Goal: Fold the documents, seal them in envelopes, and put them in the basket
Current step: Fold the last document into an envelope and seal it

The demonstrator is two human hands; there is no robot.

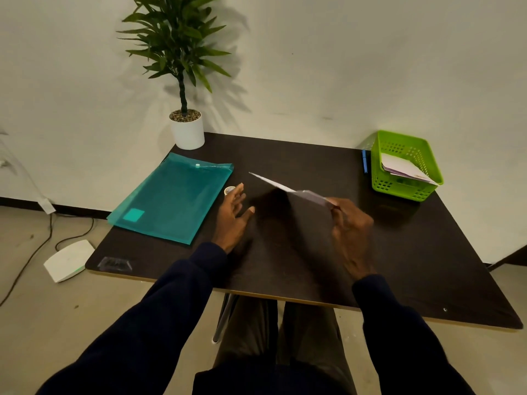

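Note:
My right hand pinches the near end of a white envelope and holds it lifted above the dark table, seen almost edge-on and slanting toward the far left. My left hand hovers open over the table to the left of the envelope, fingers spread, holding nothing. A green plastic basket stands at the far right corner with a few white envelopes inside it. A teal plastic document folder lies flat on the left part of the table.
A small round tape roll sits just beyond my left fingertips, beside the folder. A blue pen lies left of the basket. A potted plant stands at the far left corner. A white device and cables lie on the floor.

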